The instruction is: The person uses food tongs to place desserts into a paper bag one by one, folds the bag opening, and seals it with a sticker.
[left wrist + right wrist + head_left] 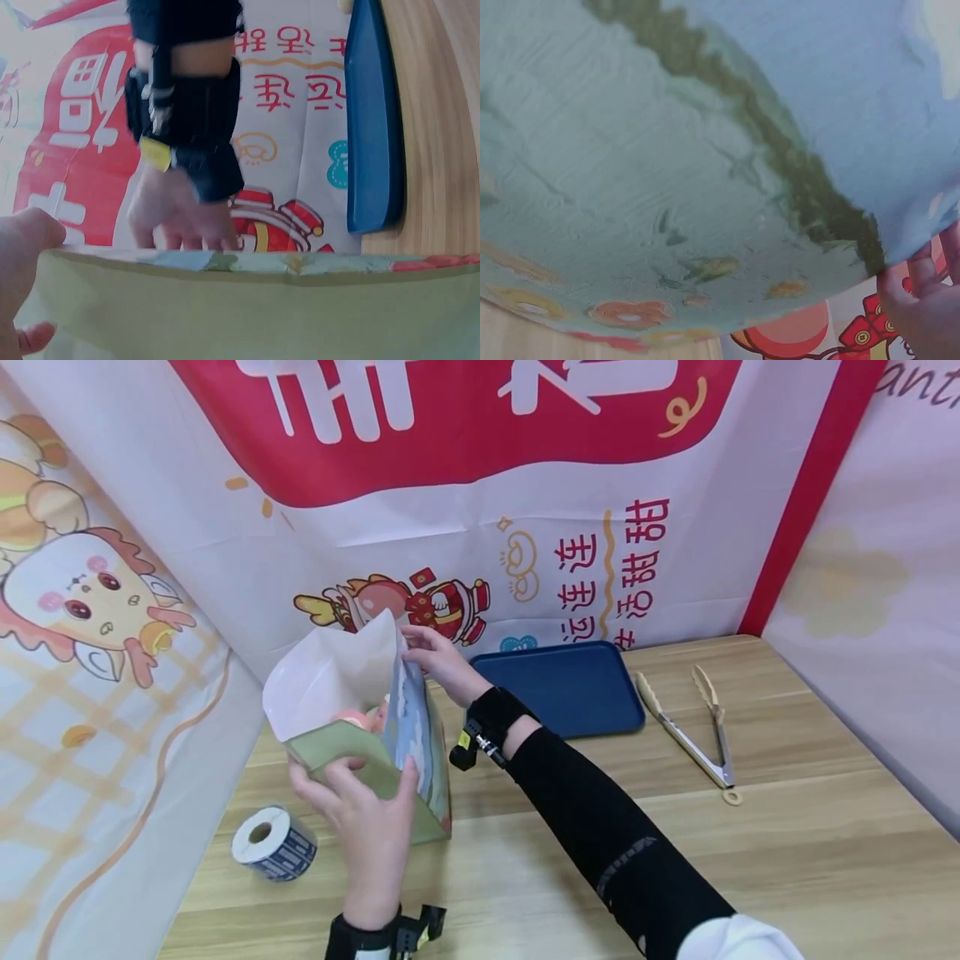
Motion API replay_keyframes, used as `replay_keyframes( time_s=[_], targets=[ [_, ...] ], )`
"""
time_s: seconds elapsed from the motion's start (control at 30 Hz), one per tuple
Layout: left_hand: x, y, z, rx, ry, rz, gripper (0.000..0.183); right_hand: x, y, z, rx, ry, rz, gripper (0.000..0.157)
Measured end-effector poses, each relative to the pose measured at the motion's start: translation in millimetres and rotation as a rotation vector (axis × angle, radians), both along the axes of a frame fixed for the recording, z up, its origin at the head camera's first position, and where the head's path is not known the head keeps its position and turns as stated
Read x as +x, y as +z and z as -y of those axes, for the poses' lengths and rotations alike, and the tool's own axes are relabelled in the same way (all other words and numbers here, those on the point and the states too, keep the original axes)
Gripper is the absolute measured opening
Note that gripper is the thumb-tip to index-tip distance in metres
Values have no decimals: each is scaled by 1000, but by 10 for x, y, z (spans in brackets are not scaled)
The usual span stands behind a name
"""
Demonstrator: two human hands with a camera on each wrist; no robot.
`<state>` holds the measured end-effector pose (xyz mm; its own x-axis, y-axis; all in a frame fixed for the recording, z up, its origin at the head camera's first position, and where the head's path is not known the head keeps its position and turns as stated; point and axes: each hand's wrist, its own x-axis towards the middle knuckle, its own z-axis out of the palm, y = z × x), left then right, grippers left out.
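Observation:
A paper bag (pixel 420 752) stands on the table with its top spread, showing a white inside, a plain green narrow side and a painted blue-and-green face. Something pink (pixel 356 718) lies inside, mostly hidden by the bag's walls. My left hand (pixel 363 814) grips the near green side, thumb at the right edge and fingers toward the left edge. At the far upper edge, my right hand (pixel 446 668) holds the painted side by its rim. The painted face (pixel 705 165) fills most of the right wrist view, with the right-hand fingers (pixel 922 270) at its edge.
Left of the bag sits a roll of labels (pixel 273 843). Behind the right forearm lies a dark blue tray (pixel 562 689), with metal tongs (pixel 697 752) to its right. Printed cloth walls (pixel 420 518) border the wooden table (pixel 795 860).

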<state>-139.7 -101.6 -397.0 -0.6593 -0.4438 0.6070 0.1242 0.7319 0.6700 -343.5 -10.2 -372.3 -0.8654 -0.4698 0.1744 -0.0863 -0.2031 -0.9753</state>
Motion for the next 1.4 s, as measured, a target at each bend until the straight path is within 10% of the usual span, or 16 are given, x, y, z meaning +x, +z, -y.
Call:
replay_keyframes(
  time_s=[0.4,1.03,1.4],
  targets=[
    [80,74,563,80,-185,15,52,34,-110,-241,-6,15,0,50],
    [-105,213,1260,171,-623,62,46,386,-190,-657,176,69,-143,41],
    [-218,234,1444,283,-832,114,67,837,52,-813,334,112,-524,20]
  ],
)
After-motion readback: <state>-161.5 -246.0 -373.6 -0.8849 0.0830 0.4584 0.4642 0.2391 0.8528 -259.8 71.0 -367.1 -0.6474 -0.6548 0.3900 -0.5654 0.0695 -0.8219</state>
